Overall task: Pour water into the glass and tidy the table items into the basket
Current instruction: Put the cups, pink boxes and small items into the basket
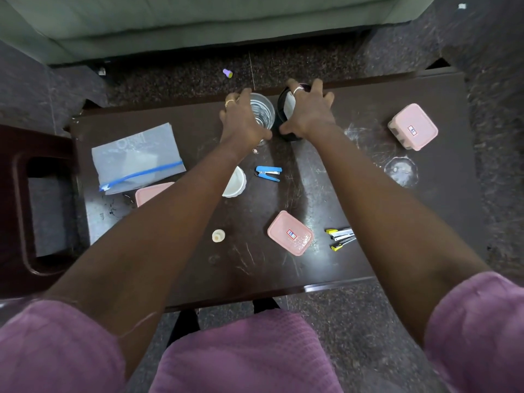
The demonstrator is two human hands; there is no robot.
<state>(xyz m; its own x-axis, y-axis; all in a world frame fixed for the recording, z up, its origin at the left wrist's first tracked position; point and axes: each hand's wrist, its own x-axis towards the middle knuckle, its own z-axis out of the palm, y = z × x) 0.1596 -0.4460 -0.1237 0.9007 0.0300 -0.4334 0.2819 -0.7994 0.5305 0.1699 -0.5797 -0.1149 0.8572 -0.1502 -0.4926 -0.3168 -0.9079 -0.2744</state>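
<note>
Glass [262, 112], clear, at the far edge of the bench [326, 194], apparently holding water; rigid, smooth, likely fragile and slippery, best gripped around the mid-wall and kept upright. Left hand [243, 120] curled around its side; right hand [309, 112] spread over a dark container [286, 109] just beside it. Nearer lie a stapler [268, 173], pink boxes [290, 232] and a zip pouch [136, 157]; no basket visible

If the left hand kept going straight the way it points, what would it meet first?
The left hand is already against the glass, so that comes first; beyond it lies the table's far edge, then floor. Depth is uncertain.
</note>
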